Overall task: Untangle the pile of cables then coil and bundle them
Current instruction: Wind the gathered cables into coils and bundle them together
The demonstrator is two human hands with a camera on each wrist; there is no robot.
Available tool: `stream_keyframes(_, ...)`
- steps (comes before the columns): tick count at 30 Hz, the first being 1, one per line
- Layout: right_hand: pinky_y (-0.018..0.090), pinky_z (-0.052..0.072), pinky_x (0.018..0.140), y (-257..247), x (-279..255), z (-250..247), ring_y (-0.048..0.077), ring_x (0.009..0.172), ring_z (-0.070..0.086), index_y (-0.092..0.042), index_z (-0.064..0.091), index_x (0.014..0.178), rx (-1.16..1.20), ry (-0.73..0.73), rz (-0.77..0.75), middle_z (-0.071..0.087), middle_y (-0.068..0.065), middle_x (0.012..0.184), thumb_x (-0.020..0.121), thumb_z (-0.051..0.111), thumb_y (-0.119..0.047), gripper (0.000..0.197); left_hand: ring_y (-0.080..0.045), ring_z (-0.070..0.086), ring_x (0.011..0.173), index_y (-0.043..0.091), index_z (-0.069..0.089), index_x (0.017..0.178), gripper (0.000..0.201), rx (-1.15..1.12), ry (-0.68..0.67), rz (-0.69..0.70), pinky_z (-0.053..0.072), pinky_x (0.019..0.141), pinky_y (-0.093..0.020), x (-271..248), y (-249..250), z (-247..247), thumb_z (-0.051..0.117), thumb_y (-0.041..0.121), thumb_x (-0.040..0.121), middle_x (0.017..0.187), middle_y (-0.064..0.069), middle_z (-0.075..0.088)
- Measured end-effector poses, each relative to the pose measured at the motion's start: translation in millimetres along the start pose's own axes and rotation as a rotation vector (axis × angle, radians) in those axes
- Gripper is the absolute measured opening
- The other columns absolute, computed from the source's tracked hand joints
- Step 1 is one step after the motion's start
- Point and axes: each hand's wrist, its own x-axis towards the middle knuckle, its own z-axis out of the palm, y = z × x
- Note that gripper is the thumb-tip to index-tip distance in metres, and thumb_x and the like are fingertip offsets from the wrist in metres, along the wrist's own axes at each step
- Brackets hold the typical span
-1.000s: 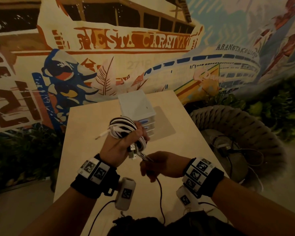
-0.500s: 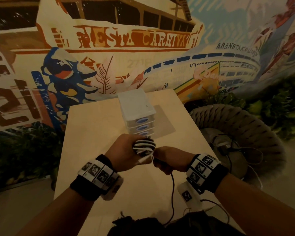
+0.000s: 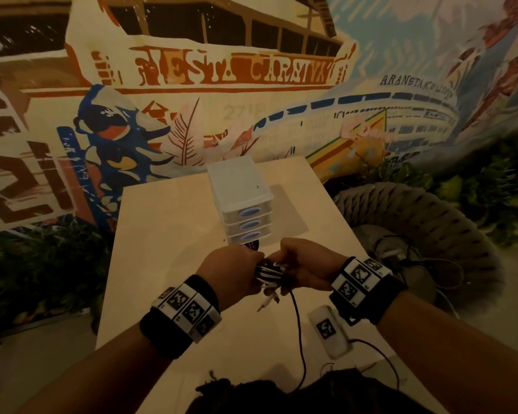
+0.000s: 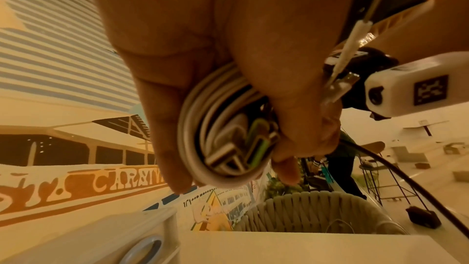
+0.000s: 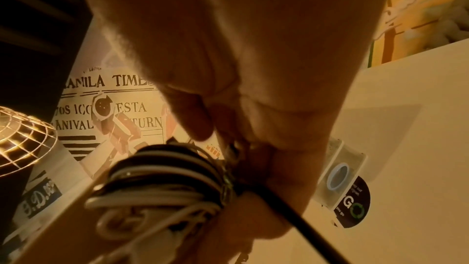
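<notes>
A coiled bundle of black and white cables [image 3: 269, 272] hangs above the light table [image 3: 168, 222], between both hands. My left hand [image 3: 237, 271] grips the coil, fingers wrapped round the white loops [image 4: 203, 127]. My right hand [image 3: 304, 265] holds the coil's right side, where a black cable [image 3: 297, 324] leaves its fist [image 5: 299, 204] and trails down toward me. The banded coil [image 5: 164, 180] fills the lower left of the right wrist view. A white plug end [image 3: 266, 303] dangles under the bundle.
A small white drawer unit [image 3: 241, 201] with blue handles stands on the table just beyond the hands. A woven grey chair [image 3: 425, 234] with more cables on its seat sits to the right. Painted wall and plants lie behind.
Both hands have closed together and dropped toward the table. The coil, raised in the left hand a second ago, is now squeezed between both hands and mostly hidden.
</notes>
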Motion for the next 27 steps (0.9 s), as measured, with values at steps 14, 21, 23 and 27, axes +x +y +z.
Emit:
stream_keyframes(14,0.032,0.056,0.075,-12.5,11.2,32.7,0.017,0.066,0.061,-0.015,0.073,0.075,-1.084,0.082,0.111,0.069,0.001,0.074,0.078,0.077,-0.025,0.011,-0.020,0.060,0.070,0.017,0.071,0.087,0.019,0.185,-0.153,-0.034,0.050,0.065,-0.030,3.2,25.6,1.8,0.061,0.033,0.092,0.072,0.003,0.058)
stream_keyframes(21,0.030,0.044,0.066,11.6,19.4,34.7,0.022,0.070,0.054,-0.013,0.062,0.075,-1.225,0.116,0.068,0.057,0.004,0.073,0.089,0.066,-0.029,0.021,-0.023,0.053,0.066,0.015,0.054,0.071,0.023,0.177,-0.180,-0.035,0.048,0.064,-0.032,-1.8,27.5,2.9,0.052,0.022,0.093,0.061,0.002,0.045)
stream_keyframes(23,0.028,0.039,0.057,13.6,19.6,31.6,0.019,0.060,0.048,-0.017,0.053,0.063,-1.228,0.112,0.040,0.052,0.002,0.064,0.091,0.063,-0.031,0.033,-0.025,0.062,0.078,0.017,0.064,0.097,0.013,0.110,-0.140,-0.041,0.054,0.070,-0.034,-5.5,24.8,-0.8,0.056,0.025,0.092,0.076,0.001,0.058)
stream_keyframes(27,0.032,0.046,0.062,4.5,9.1,11.0,0.021,0.063,0.055,-0.009,0.060,0.072,-1.031,0.130,-0.041,0.062,0.006,0.068,0.089,0.062,-0.031,0.027,-0.019,0.055,0.122,0.036,0.019,0.156,0.089,-0.092,0.095,0.032,0.052,0.090,-0.033,-11.0,-1.3,-0.3,0.068,0.053,0.085,0.141,0.007,0.052)
